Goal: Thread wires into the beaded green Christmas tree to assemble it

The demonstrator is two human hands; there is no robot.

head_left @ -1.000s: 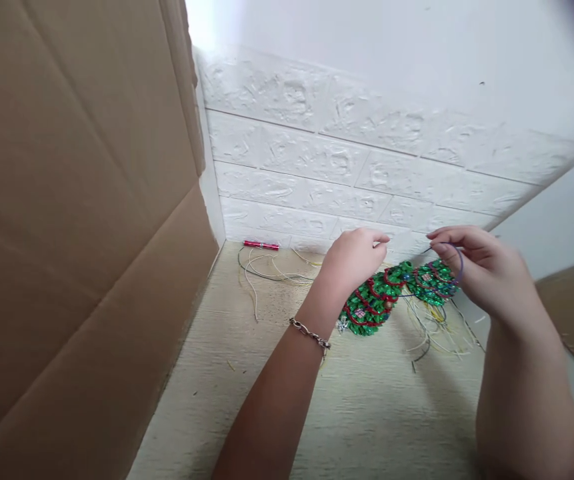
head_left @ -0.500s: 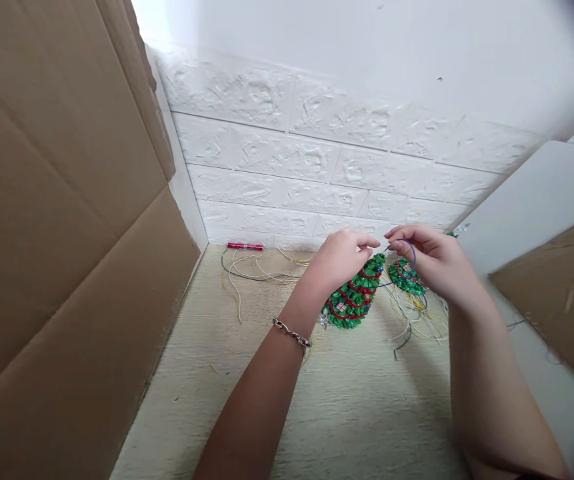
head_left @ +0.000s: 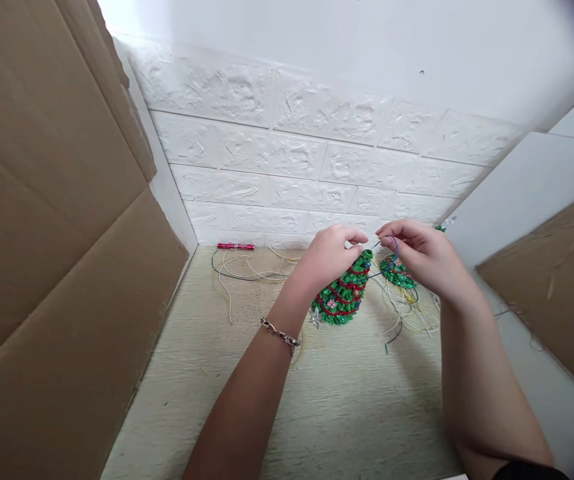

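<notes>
The tree (head_left: 341, 300) is over the table (head_left: 347, 413), tip leaning right, just below and beside the left hand (head_left: 329, 259). That hand's thumb and forefinger are a little apart near the tip; the other fingers are hidden, so whether they clamp the tree cannot be told. A firm but gentle hold low on its side would probably steady it without crushing the foliage.

The right hand (head_left: 427, 259) pinches the blue wire (head_left: 397, 252), thumb and forefinger together close to its end. The wire loops past the thumb and runs back to the tree's right side. Keeping the pinch near the end should give the best control, with the loop open; a sharp tug could kink it or catch the red garland.

A star (head_left: 316, 318) sits at the tree's lower left edge, worth keeping clear of the wrist. The second tree (head_left: 397, 273) and loose wires lie under the right hand, where snagging seems likeliest. A red tube (head_left: 235, 247) lies by the wall.
</notes>
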